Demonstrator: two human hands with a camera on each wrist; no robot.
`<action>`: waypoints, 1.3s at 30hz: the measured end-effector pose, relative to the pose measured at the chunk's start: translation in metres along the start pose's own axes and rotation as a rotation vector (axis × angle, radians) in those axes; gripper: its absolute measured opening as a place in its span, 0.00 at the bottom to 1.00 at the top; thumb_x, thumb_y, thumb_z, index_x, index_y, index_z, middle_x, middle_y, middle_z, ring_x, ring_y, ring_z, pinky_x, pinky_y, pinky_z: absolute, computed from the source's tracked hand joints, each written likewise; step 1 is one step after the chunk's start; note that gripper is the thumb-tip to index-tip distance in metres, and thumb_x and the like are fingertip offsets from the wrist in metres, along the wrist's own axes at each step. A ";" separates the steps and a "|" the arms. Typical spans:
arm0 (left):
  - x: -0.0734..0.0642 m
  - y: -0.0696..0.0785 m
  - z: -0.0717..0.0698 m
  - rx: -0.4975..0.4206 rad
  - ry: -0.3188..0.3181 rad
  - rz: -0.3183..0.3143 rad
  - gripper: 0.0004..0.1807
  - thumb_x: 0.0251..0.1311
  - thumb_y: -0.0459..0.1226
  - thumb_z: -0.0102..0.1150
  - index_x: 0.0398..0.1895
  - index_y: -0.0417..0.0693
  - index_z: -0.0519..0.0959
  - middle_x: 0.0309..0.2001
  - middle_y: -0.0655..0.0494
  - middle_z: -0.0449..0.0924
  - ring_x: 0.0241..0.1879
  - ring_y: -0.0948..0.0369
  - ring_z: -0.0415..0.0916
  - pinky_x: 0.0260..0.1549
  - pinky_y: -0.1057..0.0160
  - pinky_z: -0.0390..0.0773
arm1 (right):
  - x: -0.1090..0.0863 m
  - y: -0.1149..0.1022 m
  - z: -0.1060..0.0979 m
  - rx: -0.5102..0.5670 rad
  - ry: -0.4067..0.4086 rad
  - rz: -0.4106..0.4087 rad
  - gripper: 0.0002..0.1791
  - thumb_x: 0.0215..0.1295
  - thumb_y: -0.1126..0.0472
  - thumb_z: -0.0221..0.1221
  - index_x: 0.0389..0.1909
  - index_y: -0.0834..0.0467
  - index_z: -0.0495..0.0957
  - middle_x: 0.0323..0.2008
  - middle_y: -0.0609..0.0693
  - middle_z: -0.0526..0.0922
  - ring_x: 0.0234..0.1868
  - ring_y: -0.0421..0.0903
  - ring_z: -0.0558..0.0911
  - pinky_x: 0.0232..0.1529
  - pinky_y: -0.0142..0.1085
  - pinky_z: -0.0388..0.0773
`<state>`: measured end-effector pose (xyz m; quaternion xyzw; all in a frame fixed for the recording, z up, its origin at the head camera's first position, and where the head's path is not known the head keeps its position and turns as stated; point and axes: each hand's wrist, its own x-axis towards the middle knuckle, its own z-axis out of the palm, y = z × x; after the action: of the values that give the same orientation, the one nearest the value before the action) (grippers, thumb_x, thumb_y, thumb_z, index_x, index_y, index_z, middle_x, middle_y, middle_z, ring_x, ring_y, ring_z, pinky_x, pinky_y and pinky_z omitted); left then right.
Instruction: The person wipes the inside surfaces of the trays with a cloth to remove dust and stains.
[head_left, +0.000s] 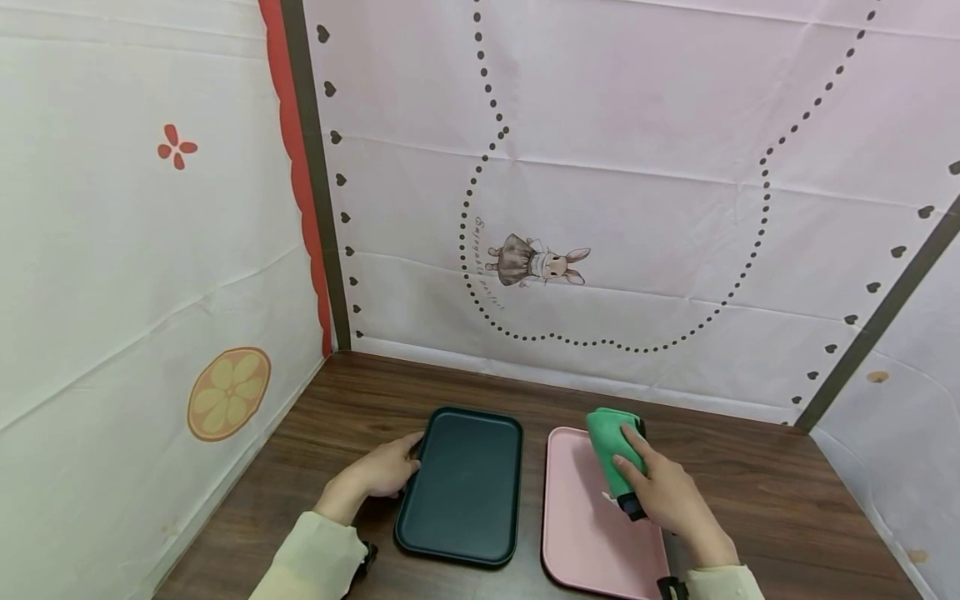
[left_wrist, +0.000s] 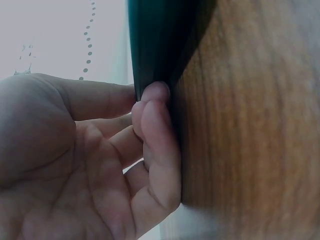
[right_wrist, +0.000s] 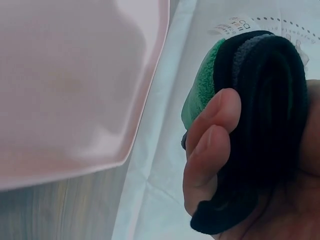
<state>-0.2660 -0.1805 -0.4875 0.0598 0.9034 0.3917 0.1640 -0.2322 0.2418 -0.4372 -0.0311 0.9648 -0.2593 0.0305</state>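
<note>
A dark green tray (head_left: 462, 487) lies on the brown table. My left hand (head_left: 382, 471) pinches its left rim, and the left wrist view shows the thumb on one side of the tray edge (left_wrist: 150, 45) and fingertips tucked at its underside. Over the pink tray (head_left: 573, 533), my right hand (head_left: 667, 492) grips a folded green towel (head_left: 611, 446) with dark edges. Seen from the right wrist, the fingers curl round the rolled layers of the towel (right_wrist: 270, 100), fuzzy green on one side, with a white printed label sticking out.
The two trays lie side by side on the wood-grain table (head_left: 750, 467) with a narrow gap between them. Printed cloth walls (head_left: 637, 208) enclose the table at the back, left and right.
</note>
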 end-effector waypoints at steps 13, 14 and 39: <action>0.000 0.001 0.000 -0.002 -0.005 -0.009 0.32 0.78 0.33 0.47 0.82 0.40 0.55 0.21 0.50 0.73 0.20 0.58 0.70 0.23 0.60 0.74 | 0.002 -0.019 0.015 0.026 0.019 -0.072 0.36 0.78 0.42 0.54 0.82 0.47 0.59 0.73 0.66 0.71 0.62 0.66 0.80 0.54 0.62 0.77; 0.000 0.001 0.000 0.001 -0.006 -0.007 0.32 0.78 0.33 0.47 0.82 0.40 0.55 0.21 0.50 0.73 0.20 0.58 0.70 0.23 0.61 0.74 | 0.002 -0.020 0.017 0.024 0.021 -0.079 0.36 0.78 0.43 0.54 0.82 0.47 0.59 0.73 0.66 0.70 0.63 0.66 0.79 0.55 0.63 0.77; 0.002 0.000 0.000 -0.011 -0.013 -0.023 0.32 0.79 0.34 0.47 0.82 0.42 0.55 0.21 0.50 0.73 0.21 0.58 0.71 0.25 0.60 0.75 | 0.007 -0.046 0.036 0.057 0.012 -0.090 0.34 0.77 0.46 0.57 0.80 0.45 0.62 0.60 0.65 0.83 0.44 0.49 0.84 0.41 0.48 0.79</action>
<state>-0.2679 -0.1796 -0.4882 0.0510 0.9007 0.3943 0.1749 -0.2341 0.1830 -0.4456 -0.0720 0.9548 -0.2880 0.0137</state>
